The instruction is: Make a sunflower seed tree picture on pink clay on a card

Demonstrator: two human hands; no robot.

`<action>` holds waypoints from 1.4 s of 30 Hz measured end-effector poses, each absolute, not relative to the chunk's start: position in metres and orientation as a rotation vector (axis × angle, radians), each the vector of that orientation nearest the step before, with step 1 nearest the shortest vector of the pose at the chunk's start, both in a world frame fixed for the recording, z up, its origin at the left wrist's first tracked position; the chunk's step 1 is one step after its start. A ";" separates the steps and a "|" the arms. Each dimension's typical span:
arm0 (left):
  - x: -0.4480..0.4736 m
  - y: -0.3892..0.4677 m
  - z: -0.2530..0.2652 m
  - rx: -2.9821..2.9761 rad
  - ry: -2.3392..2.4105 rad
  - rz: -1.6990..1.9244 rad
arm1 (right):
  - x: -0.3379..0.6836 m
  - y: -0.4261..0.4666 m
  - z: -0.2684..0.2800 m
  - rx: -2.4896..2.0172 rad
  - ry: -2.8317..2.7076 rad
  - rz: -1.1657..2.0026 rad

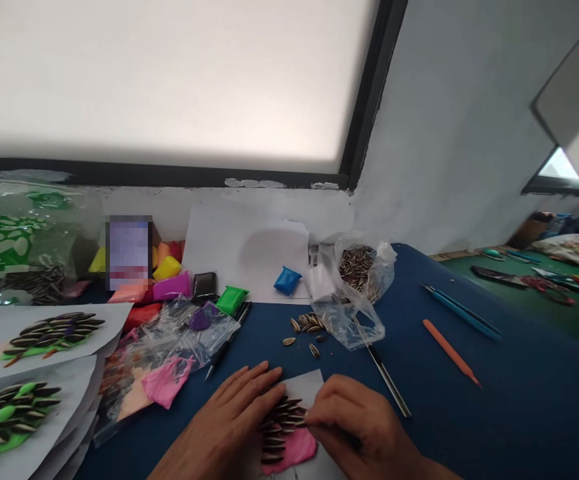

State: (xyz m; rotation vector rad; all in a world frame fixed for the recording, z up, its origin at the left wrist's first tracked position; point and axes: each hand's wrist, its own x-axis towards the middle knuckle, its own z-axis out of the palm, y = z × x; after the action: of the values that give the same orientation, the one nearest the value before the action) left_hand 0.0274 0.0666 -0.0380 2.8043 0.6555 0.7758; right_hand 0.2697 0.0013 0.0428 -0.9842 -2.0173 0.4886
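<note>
My left hand lies flat with fingers stretched, along the left side of a small white sheet. On that sheet is a flattened piece of pink clay with rows of striped sunflower seeds set in it. My right hand is closed in a pinch at the clay's upper right edge, on what looks like a sunflower seed, mostly covered by the fingers. Beyond the hands, a small heap of loose seeds rests on the blue table, beside an open plastic bag of seeds.
Wrapped clay packs, among them green and blue, sit near the wall. Left are stacked sheets with seed-and-clay pictures. A black pen, a metal-ended tool, an orange tool and a blue tool lie about.
</note>
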 end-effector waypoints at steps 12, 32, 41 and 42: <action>0.024 0.049 0.013 2.707 0.659 0.677 | 0.274 0.002 0.039 -1.071 -1.972 0.466; 0.027 0.045 0.018 2.681 0.759 0.627 | 0.263 -0.004 0.031 -0.957 -2.084 0.365; 0.025 0.063 -0.021 2.801 0.619 0.728 | 0.272 0.002 0.043 -1.066 -2.030 0.373; 0.025 0.065 -0.024 2.812 0.601 0.716 | 0.276 0.006 0.044 -1.125 -2.006 0.365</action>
State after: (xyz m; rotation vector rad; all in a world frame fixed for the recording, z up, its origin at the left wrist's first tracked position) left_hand 0.0249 0.0647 -0.0236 2.8123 0.6012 0.7161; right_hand 0.2759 0.0058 0.0442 -1.1250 -2.0061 0.3655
